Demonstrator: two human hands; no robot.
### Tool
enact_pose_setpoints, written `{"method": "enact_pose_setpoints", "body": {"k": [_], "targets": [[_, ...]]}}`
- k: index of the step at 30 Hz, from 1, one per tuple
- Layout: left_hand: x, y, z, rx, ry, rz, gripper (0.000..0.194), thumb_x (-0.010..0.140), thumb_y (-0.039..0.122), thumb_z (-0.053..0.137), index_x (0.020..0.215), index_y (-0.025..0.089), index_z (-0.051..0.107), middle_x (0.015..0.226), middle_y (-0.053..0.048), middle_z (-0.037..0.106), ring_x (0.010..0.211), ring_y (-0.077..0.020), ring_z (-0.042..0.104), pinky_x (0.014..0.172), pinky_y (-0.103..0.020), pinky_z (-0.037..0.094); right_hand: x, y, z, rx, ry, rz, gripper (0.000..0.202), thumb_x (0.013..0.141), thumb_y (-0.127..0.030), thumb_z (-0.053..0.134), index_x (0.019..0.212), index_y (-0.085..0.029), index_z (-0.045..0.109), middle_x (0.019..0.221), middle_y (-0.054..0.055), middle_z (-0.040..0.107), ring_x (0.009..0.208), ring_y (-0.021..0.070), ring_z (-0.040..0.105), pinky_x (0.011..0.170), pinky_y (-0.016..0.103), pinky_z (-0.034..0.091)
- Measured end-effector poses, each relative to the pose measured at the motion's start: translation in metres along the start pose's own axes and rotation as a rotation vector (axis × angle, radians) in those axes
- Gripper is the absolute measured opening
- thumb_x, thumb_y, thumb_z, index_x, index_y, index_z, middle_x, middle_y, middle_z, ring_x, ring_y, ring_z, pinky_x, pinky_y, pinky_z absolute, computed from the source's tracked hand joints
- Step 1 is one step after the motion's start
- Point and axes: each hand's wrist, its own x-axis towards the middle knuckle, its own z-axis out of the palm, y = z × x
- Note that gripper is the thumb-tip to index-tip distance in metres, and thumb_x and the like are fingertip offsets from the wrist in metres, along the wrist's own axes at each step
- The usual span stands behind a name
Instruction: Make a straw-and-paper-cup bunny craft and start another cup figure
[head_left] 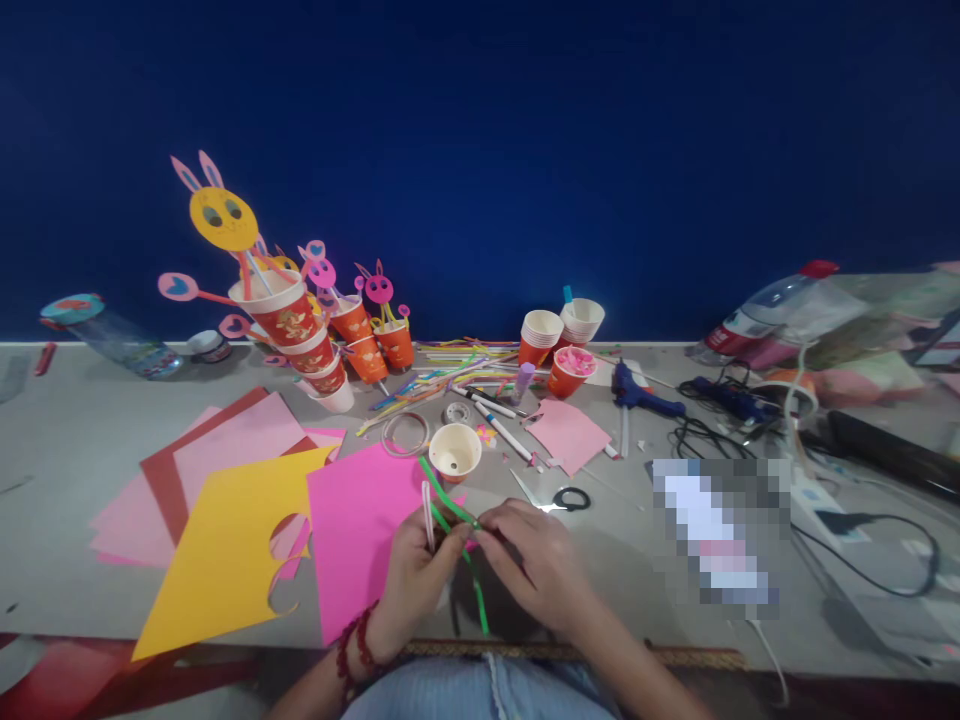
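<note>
Low over the table's front part, my left hand [420, 568] is closed around a green pipe cleaner [481, 595] and a thin white straw [428, 515] that points upward. The green pipe cleaner has one end reaching up toward the paper cup and another hanging down between my hands. My right hand [536, 562] pinches it near its middle with thumb and fingers, close to the left fingertips. Just beyond my hands stands a white-lined paper cup [455, 432], with a small dark hole in its bottom. Scissors [574, 498] with black handles lie beyond the right hand.
Coloured paper sheets [225, 530] cover the left side. Finished rabbit figures in red cups [281, 312] stand behind them. Loose pipe cleaners [457, 375], stacked cups [541, 335] and a blue glue gun [645, 393] lie further back. Cables, a bottle [757, 310] and a blurred-out phone [712, 535] occupy the right.
</note>
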Motion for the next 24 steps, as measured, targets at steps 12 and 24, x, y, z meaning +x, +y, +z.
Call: {"method": "enact_pose_setpoints", "body": {"k": [12, 24], "targets": [[0.004, 0.001, -0.008, 0.425, -0.053, 0.314, 0.012, 0.089, 0.017, 0.058, 0.084, 0.022, 0.068, 0.081, -0.004, 0.072, 0.073, -0.0186, 0.066, 0.068, -0.026, 0.049, 0.004, 0.008, -0.002, -0.219, -0.05, -0.167, 0.019, 0.09, -0.006, 0.051, 0.095, -0.02, 0.063, 0.089, 0.007, 0.078, 0.079, 0.0228, 0.07, 0.071, 0.032, 0.051], [0.005, 0.009, -0.004, 0.389, -0.077, 0.208, 0.013, 0.086, 0.019, 0.056, 0.073, 0.021, 0.057, 0.065, 0.002, 0.061, 0.059, -0.0142, 0.056, 0.057, -0.023, 0.042, 0.009, 0.014, 0.01, -0.31, 0.043, -0.236, 0.014, 0.091, -0.014, 0.052, 0.082, -0.02, 0.06, 0.066, 0.004, 0.067, 0.062, 0.0197, 0.06, 0.062, 0.029, 0.043]]}}
